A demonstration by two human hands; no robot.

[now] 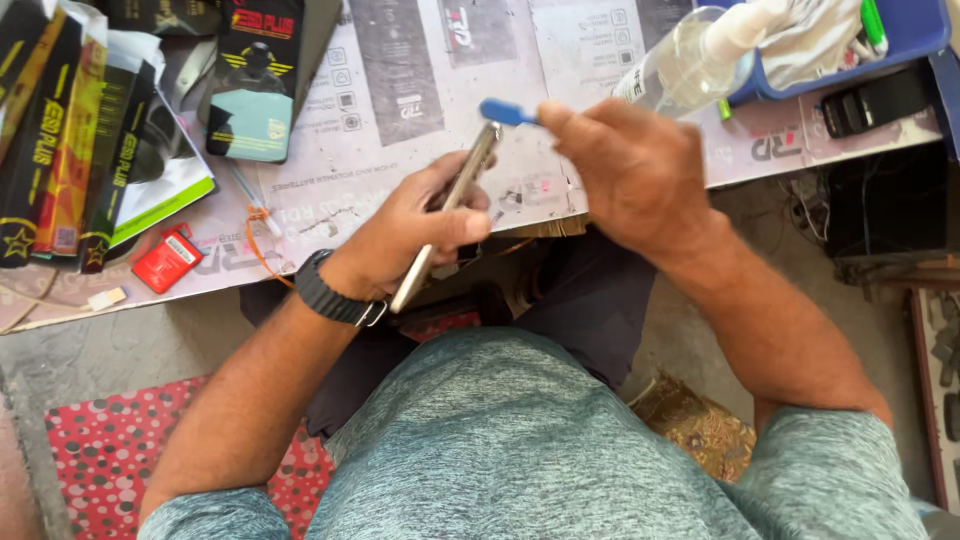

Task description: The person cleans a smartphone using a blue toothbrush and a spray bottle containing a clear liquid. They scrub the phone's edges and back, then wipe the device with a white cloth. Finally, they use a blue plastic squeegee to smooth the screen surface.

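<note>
Bottom of frame: person's grey-green heathered shirt point(520, 440), both forearms running up toward centre; a red dotted mat point(100, 450) sits on the floor at lower left. Left wrist carries a dark watch point(335, 292). Left hand point(410, 225), just left of centre, is wrapped around a slim gold-edged phone point(445, 215) held edge-on to the camera, tilted from lower left to upper right, thumb lying across its near side, fingers behind it. Right hand point(625, 165), right of centre, is closed in a pinch on a small blue-handled tool point(508, 112); the blue tip sticks out to the left and meets the phone's upper end at about top centre. Whether tool and phone actually touch cannot be told. Behind the hands, a work table covered in printed cardboard sheets point(400, 130) spans the upper half. Left side of it: a small red box point(167, 258), then a fan of black-and-yellow flat packets point(70, 130) at upper left, and one black-and-teal packet point(252, 85) near top centre-left. Upper right: a clear plastic spray bottle point(690, 60) lying against a blue tray point(910, 35) holding white cloth, with a black device point(875, 100) just below the tray.
</note>
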